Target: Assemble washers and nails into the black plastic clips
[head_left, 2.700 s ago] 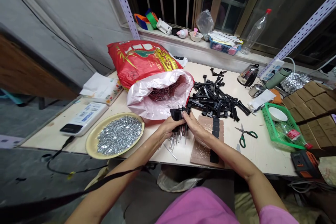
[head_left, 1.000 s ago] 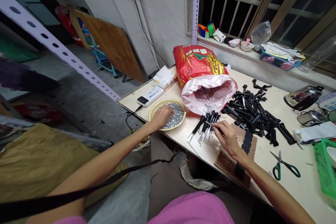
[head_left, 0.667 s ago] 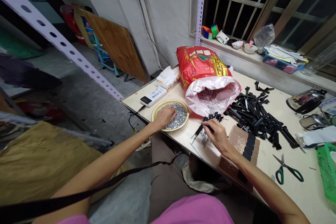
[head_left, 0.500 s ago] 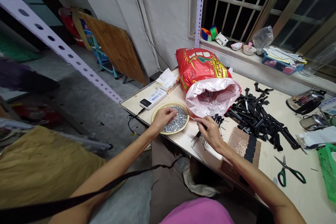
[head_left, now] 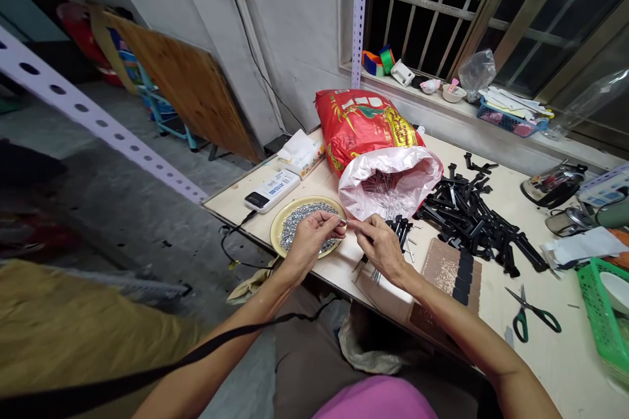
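The left hand [head_left: 308, 243] has come up out of the yellow plate [head_left: 276, 230] of little silver nuts [head_left: 301, 217], where it was digging a moment ago, and the right hand [head_left: 382, 247] has left the bunch of black-headed pins [head_left: 399, 233] and come over to meet it. So it looks like a nut is being put onto a pin now. Both hands are meeting just over the near edge of the plate, at the front of the desk [head_left: 496, 190]. The left fingers [head_left: 328, 225] are pinching together on something tiny, most likely a nut, but it is too small to tell for sure. The right fingers [head_left: 358, 227] are pinching together on a thin silver pin [head_left: 345, 222] that is pointing at the left hand. A pink bag [head_left: 393, 173] is lying open just behind the hands, and a pile of black clips [head_left: 472, 216] is sitting to the right of it.
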`<state>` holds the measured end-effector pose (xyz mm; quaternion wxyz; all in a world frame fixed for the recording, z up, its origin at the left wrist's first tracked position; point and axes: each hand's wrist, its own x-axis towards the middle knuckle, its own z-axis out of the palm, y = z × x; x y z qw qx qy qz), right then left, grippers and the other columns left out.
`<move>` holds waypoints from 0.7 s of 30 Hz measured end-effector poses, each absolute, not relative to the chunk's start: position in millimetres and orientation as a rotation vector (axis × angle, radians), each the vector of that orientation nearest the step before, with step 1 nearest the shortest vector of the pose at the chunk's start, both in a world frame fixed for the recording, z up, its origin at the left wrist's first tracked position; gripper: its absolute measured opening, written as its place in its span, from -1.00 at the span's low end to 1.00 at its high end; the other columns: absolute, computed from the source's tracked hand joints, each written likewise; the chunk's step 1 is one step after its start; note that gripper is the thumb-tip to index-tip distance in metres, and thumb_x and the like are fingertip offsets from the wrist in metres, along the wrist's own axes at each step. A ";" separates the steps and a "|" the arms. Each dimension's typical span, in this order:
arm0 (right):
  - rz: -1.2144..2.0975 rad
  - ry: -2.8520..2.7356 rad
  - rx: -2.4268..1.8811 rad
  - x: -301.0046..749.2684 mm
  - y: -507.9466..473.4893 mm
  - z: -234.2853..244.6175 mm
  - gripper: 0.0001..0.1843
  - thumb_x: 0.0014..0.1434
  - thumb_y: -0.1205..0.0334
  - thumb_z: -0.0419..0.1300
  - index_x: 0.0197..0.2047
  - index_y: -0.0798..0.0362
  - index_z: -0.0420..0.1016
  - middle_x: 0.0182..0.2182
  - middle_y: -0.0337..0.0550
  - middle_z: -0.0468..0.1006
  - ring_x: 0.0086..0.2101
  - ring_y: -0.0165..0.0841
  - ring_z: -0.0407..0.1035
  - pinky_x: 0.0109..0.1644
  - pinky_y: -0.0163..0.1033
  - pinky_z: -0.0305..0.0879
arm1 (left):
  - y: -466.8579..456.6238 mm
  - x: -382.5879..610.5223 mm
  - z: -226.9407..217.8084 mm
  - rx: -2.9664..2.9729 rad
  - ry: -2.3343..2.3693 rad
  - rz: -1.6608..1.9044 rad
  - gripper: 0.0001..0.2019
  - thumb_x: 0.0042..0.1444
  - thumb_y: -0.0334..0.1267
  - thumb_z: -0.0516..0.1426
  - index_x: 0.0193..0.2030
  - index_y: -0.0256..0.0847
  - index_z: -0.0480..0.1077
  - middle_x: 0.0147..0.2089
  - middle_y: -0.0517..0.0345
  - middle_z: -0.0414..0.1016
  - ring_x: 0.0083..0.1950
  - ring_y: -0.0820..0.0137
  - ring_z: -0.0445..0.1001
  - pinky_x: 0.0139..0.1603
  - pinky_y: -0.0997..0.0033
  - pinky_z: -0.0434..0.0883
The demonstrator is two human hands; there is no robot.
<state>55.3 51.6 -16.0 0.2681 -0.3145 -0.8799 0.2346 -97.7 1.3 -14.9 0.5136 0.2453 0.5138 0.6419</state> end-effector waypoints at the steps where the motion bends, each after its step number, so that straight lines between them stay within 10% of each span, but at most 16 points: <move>1: 0.620 -2.379 -0.853 57.2 51.4 -15.5 -0.62 0.23 0.35 0.05 0.05 -0.12 0.49 -0.41 -0.23 0.29 -0.39 -0.42 0.27 -0.31 -0.35 0.24 | 2.4 -96.3 -14.9 0.598 1.230 1.545 -0.63 -0.31 -0.06 0.36 -0.48 -0.26 0.37 -0.58 0.24 0.44 -0.52 0.47 0.41 -0.36 0.41 0.40; 21: 0.361 -2.482 -1.259 90.5 33.8 7.5 -0.73 0.29 0.25 0.04 -0.02 -0.06 0.49 -0.27 -0.18 0.45 -0.34 -0.45 0.37 -0.44 -0.39 0.08 | 10.4 -70.6 -7.1 0.733 1.276 1.404 -0.56 -0.46 -0.06 0.42 -0.43 -0.30 0.52 -0.55 0.19 0.52 -0.53 0.47 0.45 -0.38 0.44 0.44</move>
